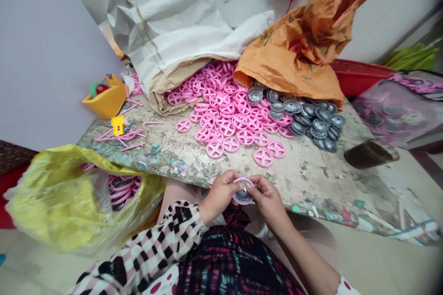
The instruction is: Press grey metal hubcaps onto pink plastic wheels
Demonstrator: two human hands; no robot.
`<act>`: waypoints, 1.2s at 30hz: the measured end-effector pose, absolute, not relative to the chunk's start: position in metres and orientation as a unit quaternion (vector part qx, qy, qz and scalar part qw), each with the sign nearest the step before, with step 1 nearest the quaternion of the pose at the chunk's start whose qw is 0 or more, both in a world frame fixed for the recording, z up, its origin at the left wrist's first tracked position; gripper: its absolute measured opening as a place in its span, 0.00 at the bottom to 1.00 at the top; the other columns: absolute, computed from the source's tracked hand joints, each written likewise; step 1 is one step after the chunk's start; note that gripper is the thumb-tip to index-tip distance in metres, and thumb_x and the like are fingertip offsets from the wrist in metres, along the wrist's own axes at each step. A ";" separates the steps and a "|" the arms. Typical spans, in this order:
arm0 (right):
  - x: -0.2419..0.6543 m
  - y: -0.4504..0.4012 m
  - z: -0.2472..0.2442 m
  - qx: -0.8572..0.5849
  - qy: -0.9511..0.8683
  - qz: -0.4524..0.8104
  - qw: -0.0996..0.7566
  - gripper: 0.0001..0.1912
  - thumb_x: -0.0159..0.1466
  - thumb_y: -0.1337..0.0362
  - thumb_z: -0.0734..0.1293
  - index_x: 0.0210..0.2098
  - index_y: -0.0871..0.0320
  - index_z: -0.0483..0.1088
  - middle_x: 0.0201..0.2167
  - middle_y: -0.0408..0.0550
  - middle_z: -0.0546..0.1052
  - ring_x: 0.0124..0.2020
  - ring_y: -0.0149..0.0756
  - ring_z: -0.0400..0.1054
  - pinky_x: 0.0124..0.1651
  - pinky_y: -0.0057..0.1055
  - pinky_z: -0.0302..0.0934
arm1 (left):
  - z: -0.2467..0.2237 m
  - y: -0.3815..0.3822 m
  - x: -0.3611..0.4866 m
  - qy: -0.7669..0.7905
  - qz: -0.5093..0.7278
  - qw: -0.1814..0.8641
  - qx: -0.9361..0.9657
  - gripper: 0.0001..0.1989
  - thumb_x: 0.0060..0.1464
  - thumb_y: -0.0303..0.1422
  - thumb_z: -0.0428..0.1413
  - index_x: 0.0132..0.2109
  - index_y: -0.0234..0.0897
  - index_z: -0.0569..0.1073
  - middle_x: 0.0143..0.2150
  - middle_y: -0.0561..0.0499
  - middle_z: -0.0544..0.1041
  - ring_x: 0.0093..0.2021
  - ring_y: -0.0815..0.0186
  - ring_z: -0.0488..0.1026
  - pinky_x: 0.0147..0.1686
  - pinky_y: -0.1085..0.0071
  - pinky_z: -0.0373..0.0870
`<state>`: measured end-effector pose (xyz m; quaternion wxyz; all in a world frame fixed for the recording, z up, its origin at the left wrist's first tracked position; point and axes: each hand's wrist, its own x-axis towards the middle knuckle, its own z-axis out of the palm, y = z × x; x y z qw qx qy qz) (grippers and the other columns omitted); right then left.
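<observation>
Between both hands, just in front of the table's near edge, is a toy wheel with a grey hubcap set inside a pink rim. My left hand grips it from the left, the thumb pressing on the grey face. From the right, my right hand closes on the same wheel, its thumb also on the hubcap. Loose pink rings with crossed spokes spread over the table beyond my hands. Grey hubcaps lie heaped to their right.
A white sack and an orange bag spill parts onto the worn table. At left stand a yellow container, pink rods and a yellow bag holding pink-rimmed wheels. A dark cup lies at right.
</observation>
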<state>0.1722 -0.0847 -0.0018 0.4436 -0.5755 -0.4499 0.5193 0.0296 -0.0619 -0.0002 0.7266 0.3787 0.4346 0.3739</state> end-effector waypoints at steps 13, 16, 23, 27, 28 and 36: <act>0.200 -0.123 0.009 -0.581 -0.739 0.291 0.179 0.17 0.65 0.56 0.60 0.49 0.51 0.72 0.42 0.50 0.77 0.42 0.46 0.72 0.46 0.44 0.66 | -0.014 -0.023 -0.025 0.569 0.356 0.228 0.705 0.14 0.57 0.31 0.49 0.48 0.36 0.73 0.44 0.45 0.72 0.44 0.61 0.69 0.46 0.64 0.65; 0.225 -0.097 0.017 -0.618 -0.727 0.221 0.202 0.19 0.66 0.52 0.58 0.48 0.53 0.73 0.43 0.51 0.77 0.42 0.45 0.72 0.46 0.43 0.66 | -0.026 -0.009 -0.032 0.583 0.344 0.108 0.728 0.16 0.58 0.32 0.49 0.51 0.32 0.72 0.44 0.41 0.68 0.47 0.57 0.66 0.48 0.59 0.64; 0.338 0.022 0.015 -0.784 -0.583 -0.032 0.212 0.35 0.62 0.51 0.60 0.62 0.67 0.58 0.62 0.68 0.57 0.64 0.56 0.50 0.61 0.50 0.49 | -0.041 -0.004 -0.030 0.601 0.312 0.051 0.734 0.12 0.58 0.33 0.50 0.46 0.33 0.73 0.42 0.42 0.66 0.43 0.57 0.65 0.43 0.61 0.65; 0.374 0.066 0.005 -0.858 -0.486 -0.035 0.162 0.42 0.62 0.44 0.58 0.67 0.64 0.47 0.66 0.71 0.46 0.66 0.65 0.40 0.62 0.55 0.43 | -0.042 -0.006 -0.032 0.595 0.315 0.052 0.738 0.11 0.59 0.34 0.50 0.42 0.34 0.73 0.41 0.43 0.66 0.42 0.59 0.65 0.43 0.62 0.65; 0.379 0.073 0.002 -0.865 -0.477 -0.028 0.156 0.43 0.62 0.43 0.57 0.68 0.63 0.47 0.66 0.71 0.46 0.66 0.65 0.41 0.61 0.55 0.42 | -0.043 -0.006 -0.033 0.592 0.317 0.054 0.739 0.10 0.59 0.34 0.50 0.41 0.34 0.73 0.40 0.44 0.66 0.41 0.59 0.65 0.42 0.62 0.66; 0.360 0.065 -0.018 -0.809 -0.581 -0.037 0.080 0.35 0.66 0.43 0.51 0.67 0.54 0.52 0.65 0.62 0.53 0.64 0.56 0.49 0.61 0.52 0.47 | -0.044 -0.009 -0.034 0.561 0.355 0.077 0.744 0.09 0.60 0.33 0.49 0.40 0.35 0.73 0.40 0.45 0.66 0.41 0.61 0.66 0.42 0.64 0.66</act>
